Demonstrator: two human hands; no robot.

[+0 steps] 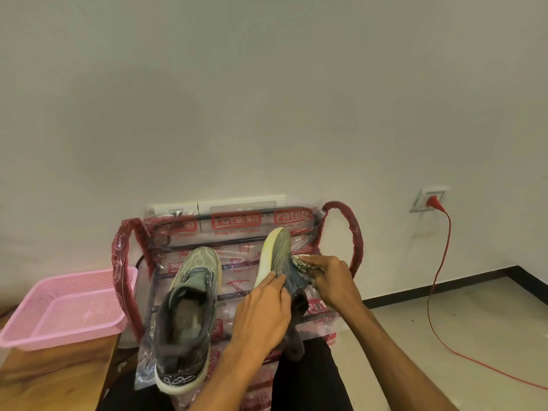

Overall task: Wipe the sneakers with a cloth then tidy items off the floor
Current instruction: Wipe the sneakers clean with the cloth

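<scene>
the left hand (261,310) grips the right sneaker (277,250), tipped up on the wrapped rack (345,221), likely so it will not slip. the right hand (332,280) holds the cloth (300,260) against its side to rub. the other sneaker (186,315) sits on the left.

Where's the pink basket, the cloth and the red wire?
pink basket (59,341): head view, on its near rim.
cloth (300,260): head view, on the white patterned bit showing beside the tilted sneaker.
red wire (432,200): head view, on its plug in the wall socket.
</scene>
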